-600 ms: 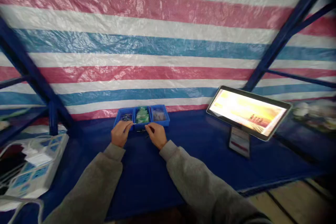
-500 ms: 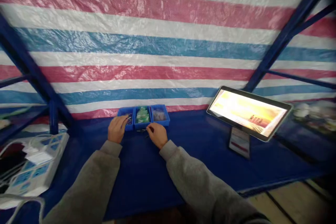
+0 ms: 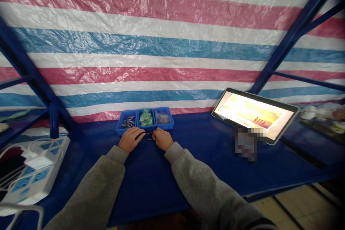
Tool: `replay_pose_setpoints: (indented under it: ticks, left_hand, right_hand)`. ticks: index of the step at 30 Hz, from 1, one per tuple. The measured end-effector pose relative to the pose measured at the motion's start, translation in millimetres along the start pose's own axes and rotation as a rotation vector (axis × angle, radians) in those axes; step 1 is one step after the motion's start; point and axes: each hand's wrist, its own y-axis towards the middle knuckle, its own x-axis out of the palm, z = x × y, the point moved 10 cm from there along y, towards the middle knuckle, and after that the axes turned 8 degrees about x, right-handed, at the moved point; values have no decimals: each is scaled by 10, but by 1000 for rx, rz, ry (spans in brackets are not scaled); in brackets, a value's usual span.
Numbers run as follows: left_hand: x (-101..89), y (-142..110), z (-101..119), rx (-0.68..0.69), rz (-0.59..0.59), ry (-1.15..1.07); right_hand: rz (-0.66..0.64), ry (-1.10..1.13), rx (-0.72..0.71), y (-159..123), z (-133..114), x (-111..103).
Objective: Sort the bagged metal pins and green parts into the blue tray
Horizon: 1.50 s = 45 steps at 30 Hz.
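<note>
My left hand (image 3: 131, 139) is closed in a pinch in front of the left bin, its fingers pointing right. A thin dark metal piece (image 3: 148, 133) shows between its fingertips and my right hand; its exact kind is too small to tell. My right hand (image 3: 163, 139) is curled closed at the other end of that piece, and what lies inside its fingers is hidden. Just behind stand three joined blue bins: the left bin (image 3: 118, 127) with thin metal pieces (image 3: 128, 122), the middle one with green-and-white packets (image 3: 146, 118), the right one with clear packets (image 3: 162, 117).
A tilted tablet screen (image 3: 256, 114) stands on the right of the blue table (image 3: 151, 187). White power strips (image 3: 40, 179) with cables lie at the left. Blue metal posts (image 3: 54, 120) and a striped sheet (image 3: 151, 75) stand behind.
My left hand first moved from near the right hand back to the left bin. It has since come right and forward again, close to my right hand, which has shifted only slightly.
</note>
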Motion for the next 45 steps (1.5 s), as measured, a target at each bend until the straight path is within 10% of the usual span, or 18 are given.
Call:
replay_pose_setpoints:
  ticks: [19,45]
  left_hand:
    - [-89,-45,-100,-132,136,-78]
    - [-237,-29,-4,-155,215,-162]
  right_hand:
    - [452,613,-171,-100,-110,-436]
    - [422,632,-161,-163,-177,-486]
